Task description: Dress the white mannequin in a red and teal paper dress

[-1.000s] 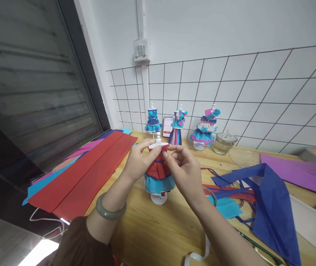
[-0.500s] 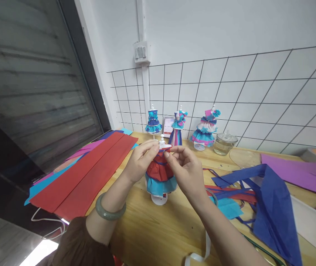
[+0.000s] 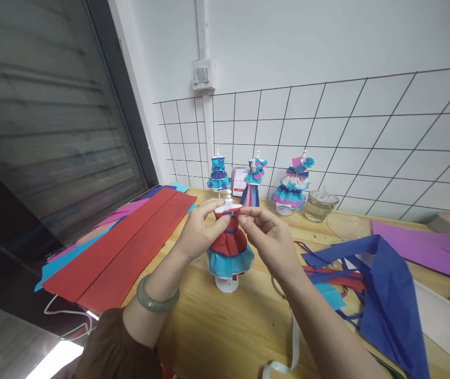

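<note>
A small white dress form wears a red top and a ruffled skirt, red over light blue, with dark blue bands. Its round white base stands on the wooden table. On the left of the bodice, my left hand has its fingers and thumb closed on the top edge. My right hand pinches the red fabric at the bodice's upper right, by the dark blue band. Fingertips hide part of the bodice.
Three dressed forms and a glass cup stand at the back. Red sheets lie left; blue fabric, scraps and purple fabric lie right. White ribbon curls near the front.
My left thumb has moved onto the front of the bodice. My right hand has shifted slightly right, showing more of the red top and the skirt.
</note>
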Demonstrator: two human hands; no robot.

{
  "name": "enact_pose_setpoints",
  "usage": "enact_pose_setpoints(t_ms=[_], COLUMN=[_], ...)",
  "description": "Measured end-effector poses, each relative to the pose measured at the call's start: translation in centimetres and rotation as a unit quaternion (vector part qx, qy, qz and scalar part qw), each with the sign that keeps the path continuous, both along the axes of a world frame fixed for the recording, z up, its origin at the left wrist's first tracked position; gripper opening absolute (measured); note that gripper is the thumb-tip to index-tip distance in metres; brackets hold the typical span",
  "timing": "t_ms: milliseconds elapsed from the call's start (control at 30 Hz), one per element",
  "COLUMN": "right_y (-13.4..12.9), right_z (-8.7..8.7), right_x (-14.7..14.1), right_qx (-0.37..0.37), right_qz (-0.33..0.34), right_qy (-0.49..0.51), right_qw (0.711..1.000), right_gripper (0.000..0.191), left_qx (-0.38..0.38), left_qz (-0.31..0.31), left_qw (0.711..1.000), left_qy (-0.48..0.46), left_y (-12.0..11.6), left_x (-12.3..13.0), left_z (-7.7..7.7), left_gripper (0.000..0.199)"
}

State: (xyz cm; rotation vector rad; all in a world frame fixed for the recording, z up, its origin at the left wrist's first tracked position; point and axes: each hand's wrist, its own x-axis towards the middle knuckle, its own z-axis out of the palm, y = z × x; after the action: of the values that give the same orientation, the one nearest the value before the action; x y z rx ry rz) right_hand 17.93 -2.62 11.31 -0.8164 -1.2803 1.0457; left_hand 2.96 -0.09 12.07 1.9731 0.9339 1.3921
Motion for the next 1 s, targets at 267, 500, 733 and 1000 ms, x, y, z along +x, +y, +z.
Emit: enact_pose_setpoints(t_ms=[267, 500, 733, 1000], right_y=[0.2, 1.5, 2.0, 1.6], right_z=[0.2, -0.4, -0.8, -0.6], right_x=[0.4, 1.2, 1.3, 1.3], right_qx=[-0.022, -0.048, -0.063, -0.048], right_qz=[-0.006, 0.004, 0.001, -0.004], right_qy=[0.028, 0.125, 0.087, 0.047], right_qw=[0.999, 0.991, 0.994, 0.998], right_gripper=[0.028, 0.026, 0.026, 0.025], left_qx=[-0.025, 0.014, -0.026, -0.035], left_qz=[-0.042, -0.048, -0.004, 0.045], left_qw=[0.999, 0.999, 0.999, 0.994], left_qy=[-0.003, -0.017, -0.039, -0.096], left_y=[-0.2, -0.2, -0.1, 1.0], left_x=[-0.6, -0.5, 0.0, 0.2], left_z=[0.3, 0.5, 0.8, 1.1], left_gripper=[0.034, 0.038, 0.038, 0.024])
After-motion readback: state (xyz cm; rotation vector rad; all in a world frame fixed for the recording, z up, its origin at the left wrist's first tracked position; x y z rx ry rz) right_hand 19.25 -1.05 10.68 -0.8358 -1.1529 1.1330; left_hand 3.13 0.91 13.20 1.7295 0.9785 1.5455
